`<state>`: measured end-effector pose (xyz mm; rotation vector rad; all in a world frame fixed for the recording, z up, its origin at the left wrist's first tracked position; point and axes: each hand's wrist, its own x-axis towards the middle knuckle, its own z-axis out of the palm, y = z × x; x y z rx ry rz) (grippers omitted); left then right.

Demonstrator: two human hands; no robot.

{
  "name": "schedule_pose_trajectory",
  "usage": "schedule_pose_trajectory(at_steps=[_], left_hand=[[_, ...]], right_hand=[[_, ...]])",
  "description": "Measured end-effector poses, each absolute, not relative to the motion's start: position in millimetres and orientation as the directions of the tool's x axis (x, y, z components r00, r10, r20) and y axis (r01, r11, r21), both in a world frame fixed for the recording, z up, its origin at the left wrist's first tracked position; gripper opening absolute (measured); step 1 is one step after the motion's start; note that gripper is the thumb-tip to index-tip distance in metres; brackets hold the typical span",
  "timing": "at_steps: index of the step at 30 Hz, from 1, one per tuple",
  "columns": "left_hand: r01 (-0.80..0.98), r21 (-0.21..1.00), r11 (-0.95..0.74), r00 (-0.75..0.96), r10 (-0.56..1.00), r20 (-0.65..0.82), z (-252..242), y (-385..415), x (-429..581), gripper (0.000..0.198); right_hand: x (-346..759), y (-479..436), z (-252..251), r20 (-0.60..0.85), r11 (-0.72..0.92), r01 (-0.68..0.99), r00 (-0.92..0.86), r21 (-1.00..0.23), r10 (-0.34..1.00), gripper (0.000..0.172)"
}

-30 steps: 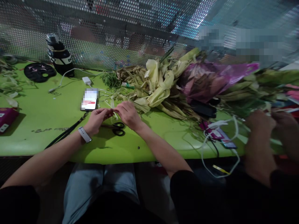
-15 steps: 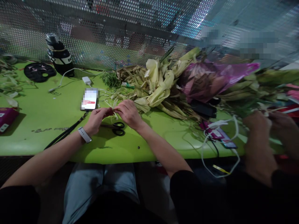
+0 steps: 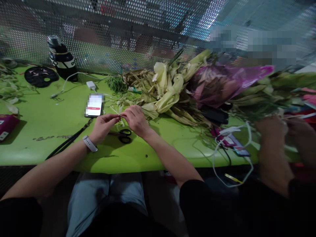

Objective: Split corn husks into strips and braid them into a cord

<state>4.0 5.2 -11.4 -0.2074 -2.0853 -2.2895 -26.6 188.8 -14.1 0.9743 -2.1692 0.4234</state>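
Fingertip to fingertip, my left hand (image 3: 103, 125) and my right hand (image 3: 135, 120) pinch a thin pale strip of corn husk (image 3: 120, 111). Its loose ends stick out above and below the fingers; the part between the fingertips is hidden. Black-handled scissors (image 3: 125, 136) lie on the green table (image 3: 74, 125) just below my hands, the blades partly behind my left hand. A phone (image 3: 93, 105) with a lit screen is up and left of my left hand. Beyond my right hand spreads a heap of dried corn husks (image 3: 170, 95).
A purple plastic bag (image 3: 214, 87) rests on the husks. A dark bottle (image 3: 64, 61) and a black eye mask (image 3: 41, 76) stand near the mesh panel. Another person's hands (image 3: 273, 131) work at the right, beside white cables (image 3: 250, 135). A maroon box (image 3: 8, 126) sits at the left.
My left fingers have straightened slightly, with the thumb and index finger now meeting at the strip. Both hands stay in nearly the same place.
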Motion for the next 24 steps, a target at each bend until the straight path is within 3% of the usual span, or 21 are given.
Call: schedule_pose_trajectory(at_steps=[4, 12, 19, 24], left_hand=[[0.088, 0.990, -0.107, -0.994, 0.047, 0.094, -8.7, 5.9, 4.9, 0.022], [0.048, 0.982, -0.183, -0.996, 0.071, 0.062, -10.8, 5.9, 4.7, 0.026], [0.217, 0.975, 0.041, -0.975, 0.052, 0.214, -11.6, 2.9, 3.5, 0.024], [0.286, 0.957, 0.053, -0.957, 0.069, 0.283, -17.5, 1.3, 1.1, 0.026]], right_hand=[[-25.8, 187.9, -13.8, 0.747, 0.665, -0.746, -0.426, 0.030, -0.511, 0.027], [-26.6, 186.9, -15.4, 0.711, 0.669, -0.743, -0.488, -0.033, -0.507, 0.028], [-21.3, 184.6, -12.3, 0.692, 0.688, -0.722, -0.531, -0.068, -0.489, 0.030], [-19.3, 183.6, -14.0, 0.695, 0.697, -0.711, -0.550, -0.098, -0.464, 0.031]])
